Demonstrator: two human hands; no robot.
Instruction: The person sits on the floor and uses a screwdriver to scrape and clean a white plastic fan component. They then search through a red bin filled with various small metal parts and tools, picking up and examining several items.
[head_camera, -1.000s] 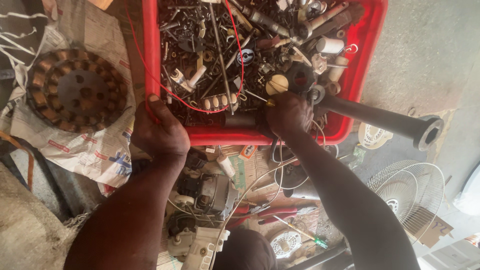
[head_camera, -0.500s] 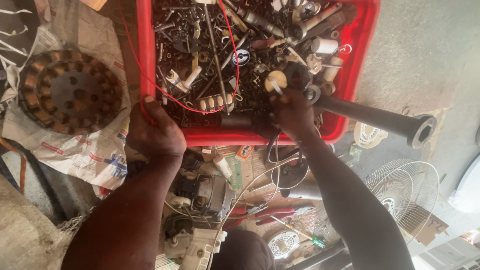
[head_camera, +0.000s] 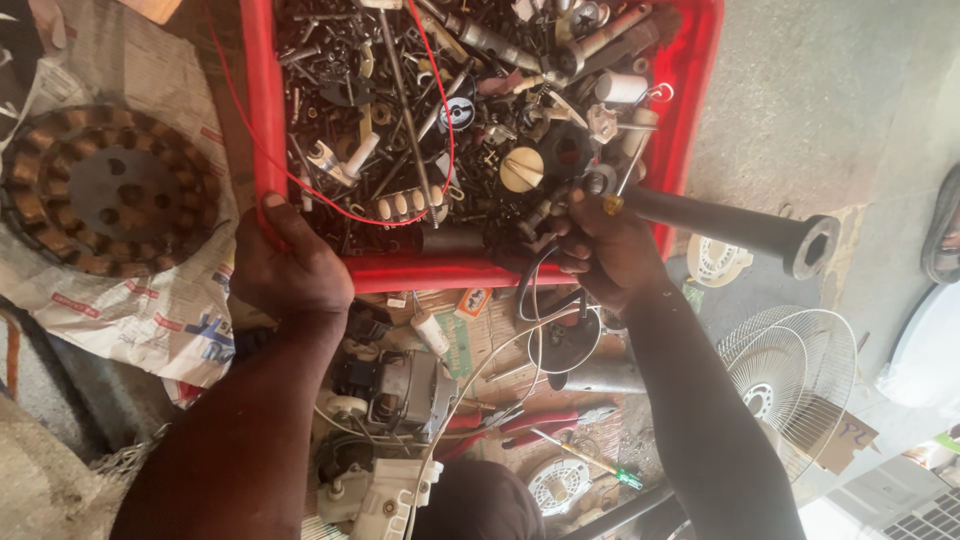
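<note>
Left hand: the left hand (head_camera: 288, 262) is closed over the near left corner of a red plastic crate (head_camera: 262, 120), thumb up along the rim, fingers wrapped out of sight below.
Right hand: the right hand (head_camera: 603, 250) is curled shut around the near end of a black tube (head_camera: 735, 225), at the crate's near right corner; fingertips are buried among the parts, so whether it pinches anything else cannot be told.
Black tube: a rigid, thick-walled pipe with a flared open mouth, lying over the crate's right rim and jutting out above the concrete floor (head_camera: 800, 90). It looks stiff and fairly heavy, smooth enough to slip; a full-fist hold close to the crate end, as here, would suit it best.
Crate: heaped with screws, bolts, rods, a cream knob (head_camera: 521, 169) and loose red wire (head_camera: 440, 100). Likely heavy, and its thin walls may flex; the rim corners are the surest hold.
Near the hands: a small electric motor (head_camera: 400, 385), red-handled pliers (head_camera: 540, 420) and a green-handled screwdriver (head_camera: 590, 465) lie just below the crate.
Further out: a copper-wound stator (head_camera: 105, 190) rests on newspaper (head_camera: 130, 310) at left; a white fan guard (head_camera: 795, 370) lies at right.
</note>
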